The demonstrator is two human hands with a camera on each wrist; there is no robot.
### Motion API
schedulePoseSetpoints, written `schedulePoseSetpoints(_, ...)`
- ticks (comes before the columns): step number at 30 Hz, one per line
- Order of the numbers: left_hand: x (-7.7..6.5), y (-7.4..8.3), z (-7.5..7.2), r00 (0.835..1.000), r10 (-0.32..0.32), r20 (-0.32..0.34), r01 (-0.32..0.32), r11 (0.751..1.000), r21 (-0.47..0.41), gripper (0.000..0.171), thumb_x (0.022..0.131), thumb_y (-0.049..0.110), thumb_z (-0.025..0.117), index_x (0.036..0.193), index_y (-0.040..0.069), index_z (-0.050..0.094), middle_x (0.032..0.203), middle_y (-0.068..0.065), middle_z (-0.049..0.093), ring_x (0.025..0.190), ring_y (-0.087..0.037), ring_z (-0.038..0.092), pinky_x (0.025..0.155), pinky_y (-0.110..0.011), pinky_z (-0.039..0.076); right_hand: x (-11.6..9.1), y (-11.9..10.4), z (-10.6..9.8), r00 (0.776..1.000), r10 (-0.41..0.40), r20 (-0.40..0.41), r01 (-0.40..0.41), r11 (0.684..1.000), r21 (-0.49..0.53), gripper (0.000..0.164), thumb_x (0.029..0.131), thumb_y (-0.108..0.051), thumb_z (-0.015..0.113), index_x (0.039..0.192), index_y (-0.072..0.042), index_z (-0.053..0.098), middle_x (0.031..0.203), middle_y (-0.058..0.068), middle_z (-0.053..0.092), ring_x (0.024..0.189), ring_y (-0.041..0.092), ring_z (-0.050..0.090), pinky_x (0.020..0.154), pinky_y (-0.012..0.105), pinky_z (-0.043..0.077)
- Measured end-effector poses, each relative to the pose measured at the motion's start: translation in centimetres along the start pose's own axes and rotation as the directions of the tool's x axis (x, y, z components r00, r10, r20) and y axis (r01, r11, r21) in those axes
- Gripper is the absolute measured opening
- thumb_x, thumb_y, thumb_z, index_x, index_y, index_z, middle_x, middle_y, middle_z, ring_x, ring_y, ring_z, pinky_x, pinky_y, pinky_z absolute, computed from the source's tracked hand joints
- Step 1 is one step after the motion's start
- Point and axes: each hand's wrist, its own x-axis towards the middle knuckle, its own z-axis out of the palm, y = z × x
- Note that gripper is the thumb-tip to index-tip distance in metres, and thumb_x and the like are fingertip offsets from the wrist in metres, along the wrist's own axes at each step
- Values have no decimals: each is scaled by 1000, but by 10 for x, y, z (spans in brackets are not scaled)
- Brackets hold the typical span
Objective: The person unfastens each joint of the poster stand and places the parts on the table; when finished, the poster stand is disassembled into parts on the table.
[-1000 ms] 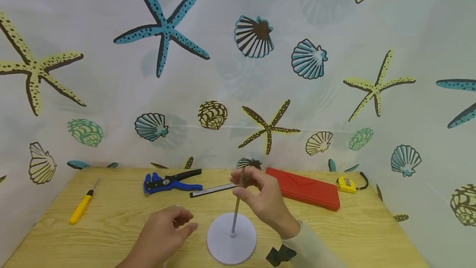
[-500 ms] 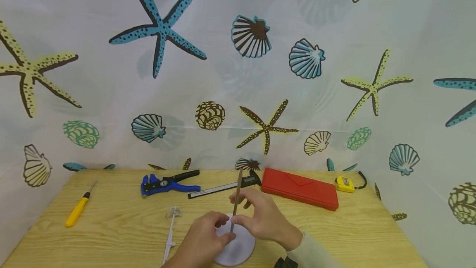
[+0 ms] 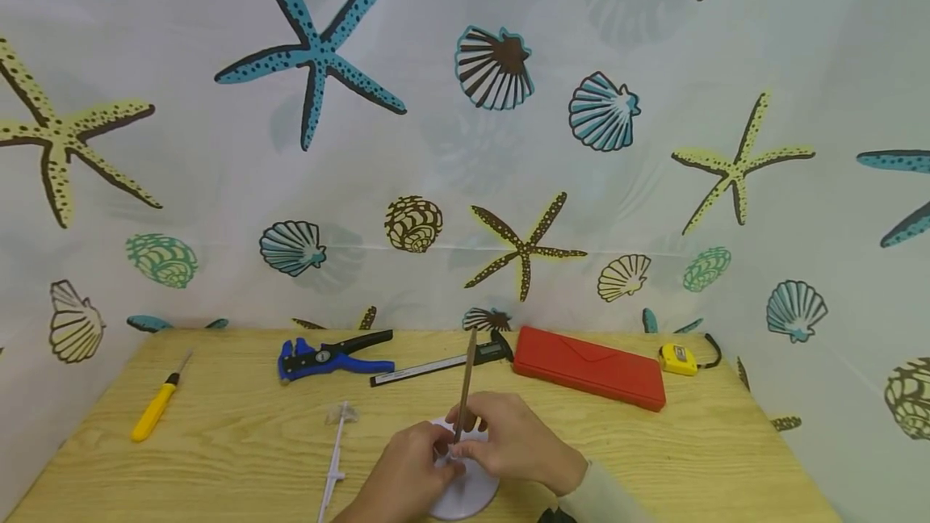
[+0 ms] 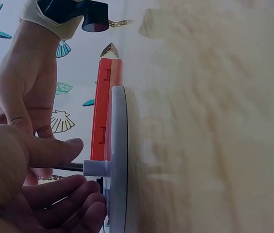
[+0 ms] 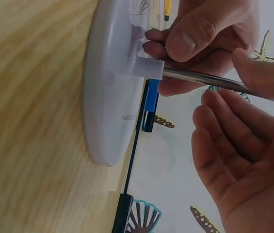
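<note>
A slim metal rod (image 3: 467,374) rises almost upright from a round white base (image 3: 475,499) on the table. In the right wrist view the rod (image 5: 202,79) sits in a short white collar (image 5: 149,68) on the base. My right hand (image 3: 512,442) pinches the rod low down, between thumb and fingers. Close by on the left, my left hand (image 3: 407,466) has its thumb and curled fingers about the rod just above the collar. In the left wrist view the left thumb covers part of the rod.
Left of the base lies a thin white plastic stem (image 3: 334,458). Farther back are a yellow-handled screwdriver (image 3: 154,412), blue wire strippers (image 3: 330,357), a caliper (image 3: 429,366), a red case (image 3: 588,370) and a yellow tape measure (image 3: 678,359). A patterned curtain (image 3: 436,160) hangs behind.
My left hand has come right to the foot of the rod, uncovering the white stem. The right hand has slid down the rod from near its top, uncovering the caliper's head.
</note>
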Motion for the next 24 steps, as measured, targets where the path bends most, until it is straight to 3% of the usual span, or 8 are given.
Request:
schedulePoseSetpoints(4,1,-2,1,999,38,-14,-38,999,15,14,83,17,78,93,7,77,82,2,70,75,-8,59,66,-28,50,1,1,3,998,30,53,-30,1000,-2,17,87,-18,79,102,-15,73,85,-9,71,74,-6,57,66,11,48)
schedulePoseSetpoints(10,2,-6,2,993,108,-57,-109,994,-13,5,82,12,79,86,9,80,76,4,73,69,-2,57,58,-20,46,1,1,7,999,8,46,-8,1000,-12,8,87,-16,79,94,-15,75,81,-8,74,72,-9,58,64,7,47)
schedulePoseSetpoints(15,1,-9,3,992,109,-71,-111,994,-25,2,82,11,79,80,10,80,72,5,70,67,-3,57,57,-20,46,0,1,11,999,-37,14,37,999,-27,5,88,-14,78,92,-14,76,83,-6,77,75,-11,61,66,4,48)
schedulePoseSetpoints(24,1,-8,5,992,111,-63,-114,993,-35,11,82,7,77,71,10,75,64,6,66,59,-3,48,53,-21,41,-1,-1,17,983,-152,-100,140,984,-110,5,86,-11,78,83,-13,75,76,-6,74,68,-10,57,62,2,44)
